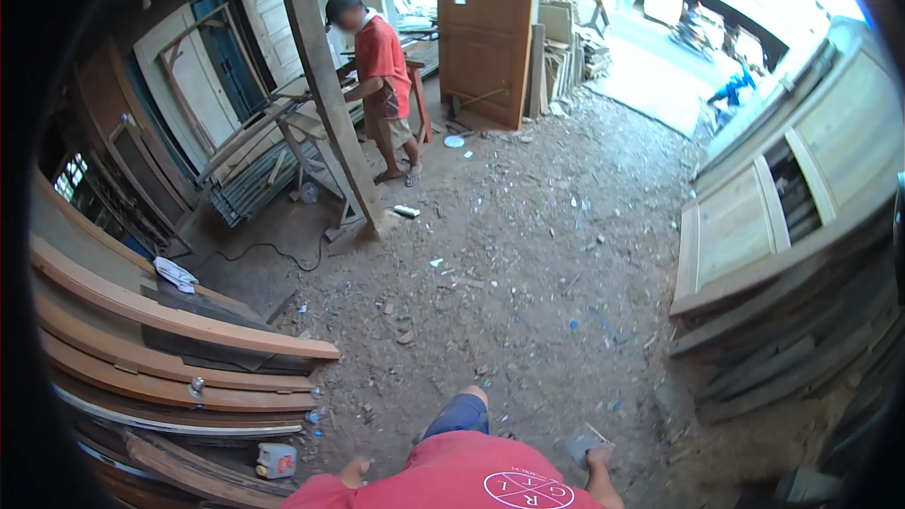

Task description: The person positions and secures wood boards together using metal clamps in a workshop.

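At the lower edge, my right hand (600, 457) is closed on a flat grey piece (582, 445) with a pale edge; its exact kind is too small to make out. The piece hangs beside my right leg, over the littered floor. My left hand (355, 471) is low on the other side, near the stacked wooden frames and a small pale jerrycan (276, 461). Its fingers are too small and partly turned away to read. I see nothing clearly in it.
Long wooden frames (189, 306) lean along the left, door panels (740, 226) along the right. A co-worker (382, 66) in a red shirt stands at a workbench (302, 118) behind a post (325, 85). A cable (269, 247) and wood scraps lie on the dirt floor (528, 254).
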{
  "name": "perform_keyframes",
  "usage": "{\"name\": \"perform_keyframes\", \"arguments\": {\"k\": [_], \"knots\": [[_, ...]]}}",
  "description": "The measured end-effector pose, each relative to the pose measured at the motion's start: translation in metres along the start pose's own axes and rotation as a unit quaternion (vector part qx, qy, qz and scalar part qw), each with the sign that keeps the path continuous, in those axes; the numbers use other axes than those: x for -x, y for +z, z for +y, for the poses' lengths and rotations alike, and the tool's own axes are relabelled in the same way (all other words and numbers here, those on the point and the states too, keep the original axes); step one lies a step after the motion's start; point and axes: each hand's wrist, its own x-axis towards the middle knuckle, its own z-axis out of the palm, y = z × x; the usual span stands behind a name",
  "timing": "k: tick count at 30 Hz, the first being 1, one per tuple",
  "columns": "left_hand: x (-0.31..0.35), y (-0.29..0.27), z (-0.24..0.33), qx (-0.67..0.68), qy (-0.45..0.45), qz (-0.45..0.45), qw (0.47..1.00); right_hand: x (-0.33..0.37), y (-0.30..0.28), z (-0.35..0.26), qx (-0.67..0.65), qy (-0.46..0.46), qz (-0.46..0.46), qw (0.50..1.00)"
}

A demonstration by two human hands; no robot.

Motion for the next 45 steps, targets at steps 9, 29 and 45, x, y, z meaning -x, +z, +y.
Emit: {"name": "perform_keyframes", "arguments": {"k": [9,29,45], "knots": [[-0.067,-0.117,0.275,-0.147,0.162,-0.035,0.975,-0.176,-0.039,-0.287,-0.233,-0.078,0.078,0.966],[-0.187,-0.54,0.874,0.095,0.281,0.254,0.92,-0.332,-0.033,-0.813,0.081,-0.148,-0.105,0.98],[-0.238,-0.555,0.982,0.146,0.016,-0.013,0.989,-0.347,-0.104,-1.484,0.042,-0.606,0.1,0.788]]}}
